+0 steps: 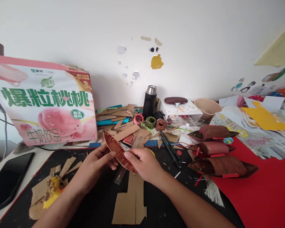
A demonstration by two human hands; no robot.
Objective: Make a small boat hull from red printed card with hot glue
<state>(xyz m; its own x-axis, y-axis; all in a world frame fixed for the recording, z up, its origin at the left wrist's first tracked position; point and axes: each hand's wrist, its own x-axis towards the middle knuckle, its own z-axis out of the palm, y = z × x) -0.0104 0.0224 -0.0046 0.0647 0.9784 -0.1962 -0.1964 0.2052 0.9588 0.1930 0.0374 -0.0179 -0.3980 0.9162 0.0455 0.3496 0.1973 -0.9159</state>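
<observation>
Between my two hands is a pointed, boat-shaped piece of red printed cardboard (117, 151), tilted above the table. My left hand (100, 161) grips its left edge, thumb on the printed face and fingers behind. On the lower right part, my right hand (142, 163) pinches it with the thumb in front; the other fingers are partly hidden. Below them a cut piece of brown cardboard (129, 202) lies on the black mat (95, 205). A clear ruler-like strip (120, 175) shows partly under the hands. To the right rests a dark green utility knife (171, 148).
Three brown model boats (225, 166) stand at right by red paper (266, 186). Behind are open paint jars (150, 122), a black thermos (149, 103) and cardboard scraps (127, 133). A drink carton (47, 104) and phone (10, 180) are at left. More scraps (39, 191) lie nearby.
</observation>
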